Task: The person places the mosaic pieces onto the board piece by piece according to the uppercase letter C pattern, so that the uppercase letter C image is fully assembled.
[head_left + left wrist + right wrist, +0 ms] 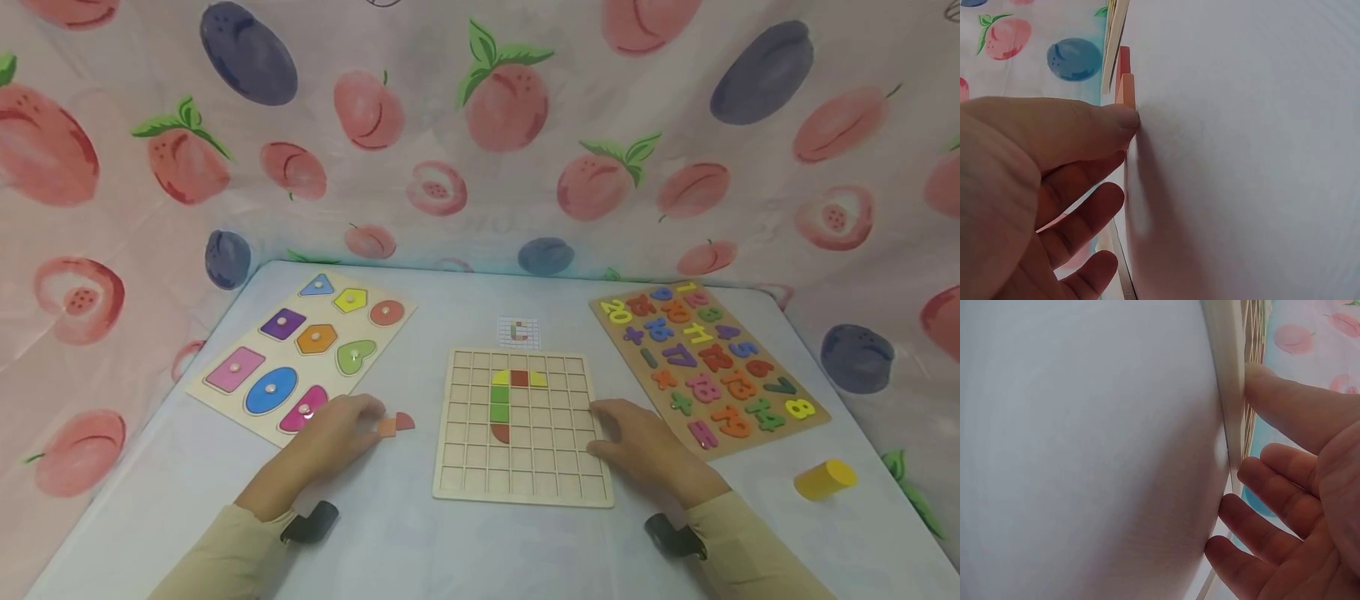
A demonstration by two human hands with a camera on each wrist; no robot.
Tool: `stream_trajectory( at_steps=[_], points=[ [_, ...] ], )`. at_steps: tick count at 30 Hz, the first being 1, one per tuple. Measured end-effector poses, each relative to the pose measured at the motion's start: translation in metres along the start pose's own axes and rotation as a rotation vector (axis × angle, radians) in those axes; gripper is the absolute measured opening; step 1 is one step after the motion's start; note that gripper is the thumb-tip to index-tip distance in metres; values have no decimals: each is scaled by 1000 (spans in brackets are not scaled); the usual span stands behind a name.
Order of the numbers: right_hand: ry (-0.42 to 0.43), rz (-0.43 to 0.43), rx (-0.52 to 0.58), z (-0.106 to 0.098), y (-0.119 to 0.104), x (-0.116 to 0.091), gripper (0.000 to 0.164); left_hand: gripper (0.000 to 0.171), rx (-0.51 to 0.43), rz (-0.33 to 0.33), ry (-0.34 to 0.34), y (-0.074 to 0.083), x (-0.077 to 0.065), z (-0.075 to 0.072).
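Observation:
My left hand (333, 442) pinches a small orange square tile (387, 427) between thumb and finger, low over the white table, its other fingers loosely bent in the left wrist view. Against the tile's far side lies a red quarter-circle tile (405, 422). A wooden grid board (555, 479) lies in the middle, bearing two green squares (499, 403), a red square (519, 378), yellow quarter-circles (537, 379) and a red quarter-circle (501, 433). My right hand (645, 442) rests at the board's right edge, thumb against its side and fingers relaxed in the right wrist view.
Behind the board lies a small pattern card (518, 332). A shape puzzle with knobs (251, 333) lies on the left, partly under my left hand. A number puzzle (667, 400) and a yellow cylinder (825, 480) are on the right. Fruit-printed cloth (487, 208) surrounds the table.

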State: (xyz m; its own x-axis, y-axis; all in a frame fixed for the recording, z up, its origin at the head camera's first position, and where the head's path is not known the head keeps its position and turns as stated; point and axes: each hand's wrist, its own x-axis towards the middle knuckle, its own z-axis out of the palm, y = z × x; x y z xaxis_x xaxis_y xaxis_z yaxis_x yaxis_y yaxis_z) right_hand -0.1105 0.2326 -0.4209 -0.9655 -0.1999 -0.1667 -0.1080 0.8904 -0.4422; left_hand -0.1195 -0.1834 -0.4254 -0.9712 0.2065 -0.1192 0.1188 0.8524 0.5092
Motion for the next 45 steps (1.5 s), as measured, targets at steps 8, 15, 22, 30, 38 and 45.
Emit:
stream_trajectory(
  at_steps=[8,15,22,30,38,45],
  points=[
    [14,-16,0,-1,0,0,61,33,0,5,5,0,3,1],
    [22,-31,-9,-1,1,0,61,32,-11,-2,-7,0,2,-7],
    [21,-30,-15,0,1,1,60,30,-60,-1,-12,1,1,-17],
    [9,-21,-1,0,2,0,61,30,-72,-11,2,5,2,-16],
    [2,-17,2,0,2,-1,61,37,-105,-21,-7,15,9,-4],
    [6,-21,-5,0,3,1,62,30,-80,48,-3,26,16,14]
  ],
)
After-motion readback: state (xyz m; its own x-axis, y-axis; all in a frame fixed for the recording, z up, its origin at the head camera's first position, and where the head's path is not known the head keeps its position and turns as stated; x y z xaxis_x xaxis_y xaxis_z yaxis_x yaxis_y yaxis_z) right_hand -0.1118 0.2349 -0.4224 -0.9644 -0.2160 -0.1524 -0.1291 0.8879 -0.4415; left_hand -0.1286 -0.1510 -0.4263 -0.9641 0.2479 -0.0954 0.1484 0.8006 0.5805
